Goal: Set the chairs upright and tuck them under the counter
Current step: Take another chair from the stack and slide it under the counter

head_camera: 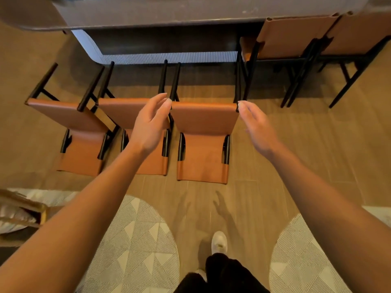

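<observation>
while three chairs (pixel 205 132) lie tipped (orange), hands (pixel 149 125) hover.

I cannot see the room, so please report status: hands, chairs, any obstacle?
Both hands open: left hand, right hand at rightmost fallen chair. Three chairs down, two tucked chairs under counter. No obstacle seen.

wood-look floor (pixel 296 144) carries three tipped orange chairs (pixel 205 134), two upright chairs (pixel 296 37), patterned rugs (pixel 137 240).
</observation>
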A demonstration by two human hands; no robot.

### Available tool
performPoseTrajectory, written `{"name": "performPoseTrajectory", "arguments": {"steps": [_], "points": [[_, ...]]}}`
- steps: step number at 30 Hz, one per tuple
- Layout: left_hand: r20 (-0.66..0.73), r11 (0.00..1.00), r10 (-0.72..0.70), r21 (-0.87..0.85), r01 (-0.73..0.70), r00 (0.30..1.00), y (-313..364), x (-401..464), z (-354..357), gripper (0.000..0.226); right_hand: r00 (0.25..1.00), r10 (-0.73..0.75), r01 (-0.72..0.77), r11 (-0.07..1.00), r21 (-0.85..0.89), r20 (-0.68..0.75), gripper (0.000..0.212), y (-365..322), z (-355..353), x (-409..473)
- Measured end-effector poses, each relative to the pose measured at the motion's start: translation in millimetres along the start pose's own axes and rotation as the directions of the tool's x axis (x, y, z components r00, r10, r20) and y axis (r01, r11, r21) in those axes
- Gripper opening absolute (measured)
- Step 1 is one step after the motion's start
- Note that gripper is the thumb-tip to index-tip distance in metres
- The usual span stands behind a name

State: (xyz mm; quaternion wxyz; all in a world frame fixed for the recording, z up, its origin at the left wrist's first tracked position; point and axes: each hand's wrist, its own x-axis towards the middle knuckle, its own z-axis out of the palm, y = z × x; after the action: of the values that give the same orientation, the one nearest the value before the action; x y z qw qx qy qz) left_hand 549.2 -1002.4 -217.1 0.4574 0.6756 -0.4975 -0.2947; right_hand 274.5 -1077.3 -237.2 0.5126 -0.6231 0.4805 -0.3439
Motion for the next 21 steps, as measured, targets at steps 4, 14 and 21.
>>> {"name": "performPoseTrajectory", "arguments": {"steps": [4,14,21], "points": [[0.000,1.000,0.000,0.000,0.000,1.000,-17,15,5,0.069,0.998,0.044,-0.046,0.998,0.033,0.042,0.025,14,9,19],[0.053,0.982,-0.181,-0.048,0.184,0.982,-82,74,-1,0.025,0.968,0.239,-0.242,0.970,0.028,0.074,0.040,69,60,92],[0.151,0.979,-0.195,-0.029,0.202,0.969,-128,146,-8,0.042,0.961,0.275,-0.276,0.959,0.057,0.028,0.033,80,102,147]]}}
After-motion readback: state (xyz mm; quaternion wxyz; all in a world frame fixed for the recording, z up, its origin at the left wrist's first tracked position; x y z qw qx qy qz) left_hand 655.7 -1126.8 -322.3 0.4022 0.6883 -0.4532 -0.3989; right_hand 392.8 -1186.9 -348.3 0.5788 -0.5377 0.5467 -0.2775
